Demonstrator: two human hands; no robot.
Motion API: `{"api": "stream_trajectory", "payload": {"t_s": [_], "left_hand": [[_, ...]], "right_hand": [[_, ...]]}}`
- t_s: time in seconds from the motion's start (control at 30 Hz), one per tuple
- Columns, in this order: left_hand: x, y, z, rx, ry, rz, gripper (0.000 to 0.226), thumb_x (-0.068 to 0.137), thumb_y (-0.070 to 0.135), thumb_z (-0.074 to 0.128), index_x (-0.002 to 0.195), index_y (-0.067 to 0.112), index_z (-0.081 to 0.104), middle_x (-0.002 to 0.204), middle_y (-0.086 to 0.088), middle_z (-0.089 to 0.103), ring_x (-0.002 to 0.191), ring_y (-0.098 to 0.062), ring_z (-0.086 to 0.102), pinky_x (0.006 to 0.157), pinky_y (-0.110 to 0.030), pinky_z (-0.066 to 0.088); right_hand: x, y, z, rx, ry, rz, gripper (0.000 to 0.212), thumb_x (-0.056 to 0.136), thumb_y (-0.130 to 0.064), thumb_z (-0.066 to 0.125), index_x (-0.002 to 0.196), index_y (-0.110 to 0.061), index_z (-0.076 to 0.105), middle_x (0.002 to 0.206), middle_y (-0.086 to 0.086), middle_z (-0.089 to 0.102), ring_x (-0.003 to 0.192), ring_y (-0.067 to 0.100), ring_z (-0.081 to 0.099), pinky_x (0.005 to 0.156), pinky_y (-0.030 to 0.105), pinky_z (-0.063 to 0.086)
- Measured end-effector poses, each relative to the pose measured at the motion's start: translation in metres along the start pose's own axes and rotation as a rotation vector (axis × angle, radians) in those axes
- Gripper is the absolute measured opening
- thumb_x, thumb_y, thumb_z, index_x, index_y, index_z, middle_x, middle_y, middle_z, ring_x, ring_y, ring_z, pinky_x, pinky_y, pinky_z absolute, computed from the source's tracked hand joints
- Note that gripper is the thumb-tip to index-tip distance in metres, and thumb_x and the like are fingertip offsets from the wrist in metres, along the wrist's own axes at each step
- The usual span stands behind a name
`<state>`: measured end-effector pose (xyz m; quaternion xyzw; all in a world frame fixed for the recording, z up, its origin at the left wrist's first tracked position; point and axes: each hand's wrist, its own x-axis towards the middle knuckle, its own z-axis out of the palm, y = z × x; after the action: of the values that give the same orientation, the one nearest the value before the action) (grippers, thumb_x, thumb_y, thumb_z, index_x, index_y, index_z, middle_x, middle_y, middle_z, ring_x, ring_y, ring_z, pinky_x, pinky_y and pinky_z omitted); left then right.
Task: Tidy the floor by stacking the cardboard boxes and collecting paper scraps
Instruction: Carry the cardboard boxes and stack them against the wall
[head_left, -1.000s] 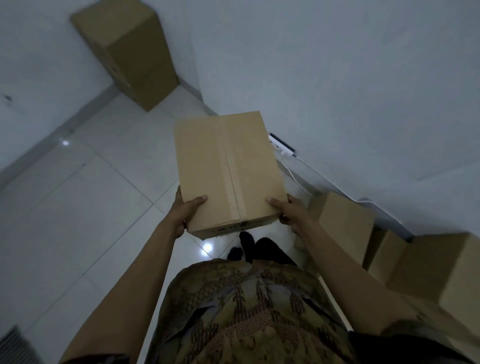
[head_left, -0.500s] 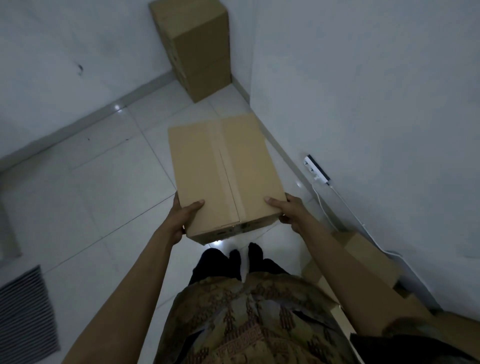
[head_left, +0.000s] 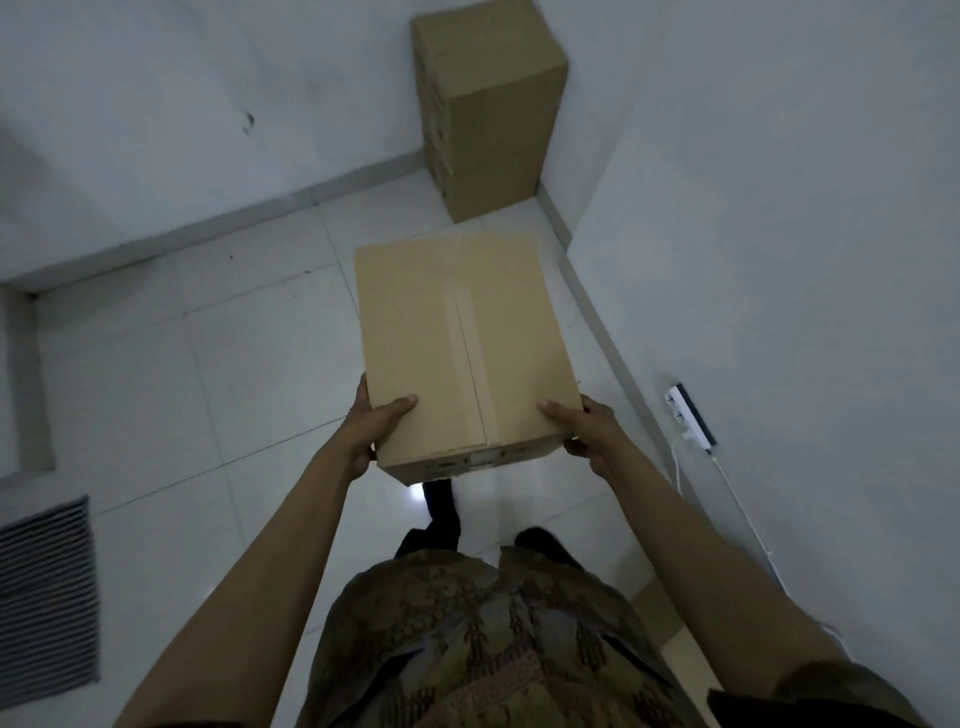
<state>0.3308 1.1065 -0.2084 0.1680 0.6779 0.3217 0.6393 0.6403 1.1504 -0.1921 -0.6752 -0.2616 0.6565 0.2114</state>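
Note:
I hold a flat taped cardboard box (head_left: 460, 343) level in front of me, above the white tiled floor. My left hand (head_left: 373, 422) grips its near left corner, thumb on top. My right hand (head_left: 584, 425) grips its near right corner the same way. Straight ahead, a stack of cardboard boxes (head_left: 488, 104) stands in the room's corner where the two walls meet; it is apart from the carried box. No paper scraps show.
A white wall (head_left: 779, 208) runs close along my right, with a power strip (head_left: 690, 414) and its cable along the base. A grey ribbed mat (head_left: 47, 597) lies on the floor at the left. My feet show below the box.
The view has swung towards the corner and I have stepped forward: the corner stack is now centred and nearer. The boxes at my right have dropped out of view. Both hands keep their grip.

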Motion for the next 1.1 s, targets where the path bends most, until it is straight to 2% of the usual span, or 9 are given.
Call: {"api": "stream_trajectory", "payload": {"t_s": [0.1, 0.2, 0.33, 0.47, 0.63, 0.77, 0.87, 1.1], "left_hand": [[0.018, 0.022, -0.027, -0.014, 0.023, 0.011, 0.076, 0.080, 0.033, 0.079, 0.140, 0.042, 0.033, 0.128, 0.011, 0.059, 0.114, -0.019, 0.059, 0.090, -0.048, 0.052], [0.031, 0.044, -0.047, -0.006, 0.025, 0.000, 0.077, 0.081, 0.034, 0.078, 0.141, 0.043, 0.031, 0.127, 0.013, 0.058, 0.112, -0.017, 0.059, 0.084, -0.044, 0.052], [0.054, 0.067, -0.068, -0.012, 0.032, -0.001, 0.078, 0.080, 0.036, 0.078, 0.141, 0.044, 0.031, 0.127, 0.012, 0.058, 0.112, -0.018, 0.059, 0.088, -0.047, 0.052], [0.078, 0.093, -0.074, -0.026, 0.030, -0.005, 0.078, 0.081, 0.034, 0.077, 0.142, 0.042, 0.030, 0.126, 0.011, 0.057, 0.111, -0.017, 0.058, 0.077, -0.038, 0.052], [0.114, 0.131, -0.078, -0.044, 0.044, -0.016, 0.077, 0.081, 0.034, 0.078, 0.141, 0.042, 0.031, 0.127, 0.010, 0.057, 0.110, -0.017, 0.059, 0.083, -0.042, 0.053], [0.142, 0.174, -0.078, -0.046, 0.066, -0.016, 0.074, 0.082, 0.033, 0.077, 0.140, 0.042, 0.032, 0.124, 0.011, 0.058, 0.108, -0.017, 0.059, 0.075, -0.038, 0.051], [0.163, 0.205, -0.083, -0.030, 0.087, 0.002, 0.074, 0.083, 0.031, 0.077, 0.141, 0.040, 0.032, 0.126, 0.009, 0.058, 0.109, -0.018, 0.059, 0.074, -0.036, 0.051], [0.205, 0.265, -0.103, -0.058, 0.103, 0.024, 0.071, 0.083, 0.031, 0.077, 0.139, 0.041, 0.034, 0.124, 0.010, 0.060, 0.108, -0.017, 0.060, 0.075, -0.037, 0.050]], "right_hand": [[0.017, -0.024, 0.032, -0.017, -0.001, -0.013, 0.044, 0.077, -0.029, 0.084, 0.115, -0.013, 0.066, 0.099, 0.005, 0.068, 0.079, 0.021, 0.057, 0.072, 0.036, 0.039], [0.030, -0.042, 0.057, -0.024, 0.007, -0.013, 0.047, 0.077, -0.028, 0.084, 0.117, -0.012, 0.066, 0.100, 0.006, 0.068, 0.079, 0.020, 0.057, 0.070, 0.036, 0.040], [0.045, -0.065, 0.083, -0.022, 0.012, -0.012, 0.045, 0.077, -0.028, 0.084, 0.115, -0.011, 0.067, 0.099, 0.007, 0.069, 0.078, 0.020, 0.059, 0.067, 0.035, 0.040], [0.071, -0.093, 0.097, -0.039, 0.018, -0.010, 0.044, 0.077, -0.028, 0.084, 0.114, -0.011, 0.068, 0.094, 0.006, 0.068, 0.074, 0.021, 0.055, 0.063, 0.034, 0.036], [0.111, -0.137, 0.110, -0.066, 0.012, 0.007, 0.044, 0.076, -0.029, 0.084, 0.113, -0.012, 0.068, 0.095, 0.006, 0.067, 0.075, 0.022, 0.055, 0.066, 0.036, 0.036], [0.141, -0.178, 0.123, -0.052, -0.005, 0.004, 0.042, 0.077, -0.029, 0.084, 0.113, -0.014, 0.067, 0.094, 0.004, 0.068, 0.076, 0.021, 0.056, 0.062, 0.034, 0.036], [0.160, -0.207, 0.135, -0.040, -0.013, 0.001, 0.042, 0.077, -0.029, 0.084, 0.113, -0.015, 0.067, 0.097, 0.004, 0.067, 0.079, 0.021, 0.057, 0.066, 0.034, 0.037], [0.198, -0.268, 0.166, -0.052, -0.027, -0.032, 0.049, 0.076, -0.031, 0.085, 0.117, -0.013, 0.067, 0.101, 0.006, 0.068, 0.077, 0.019, 0.057, 0.056, 0.029, 0.036]]}}
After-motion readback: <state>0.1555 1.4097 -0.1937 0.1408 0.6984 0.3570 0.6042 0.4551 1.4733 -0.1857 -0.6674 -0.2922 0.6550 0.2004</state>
